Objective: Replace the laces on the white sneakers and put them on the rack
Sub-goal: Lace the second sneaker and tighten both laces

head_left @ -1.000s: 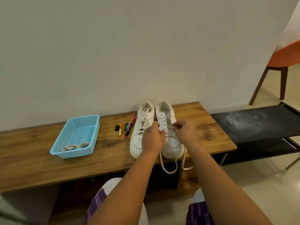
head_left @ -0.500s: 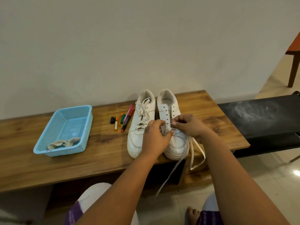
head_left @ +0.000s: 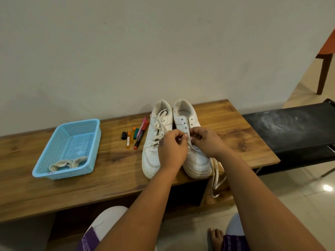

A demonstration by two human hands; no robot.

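Note:
Two white sneakers stand side by side on the wooden bench [head_left: 108, 171], toes towards me. The left sneaker [head_left: 156, 134] is fully laced. The right sneaker [head_left: 195, 160] has empty upper eyelets and a white lace [head_left: 215, 176] threaded low, its ends hanging over the bench's front edge. My left hand [head_left: 172, 149] pinches the lace over the right sneaker's eyelets. My right hand [head_left: 206, 140] pinches the same lace beside it. The black shoe rack [head_left: 290, 127] stands to the right of the bench.
A light blue plastic basket [head_left: 69, 151] at the bench's left holds a bundled off-white lace [head_left: 67, 164]. Several markers [head_left: 136, 134] lie left of the sneakers. An orange chair [head_left: 326, 57] stands at the far right. My knees and a bare foot are below.
My hands have shifted slightly up the right sneaker while drawing the lace. The hanging lace ends have swung to the right of the toe. The camera has tilted.

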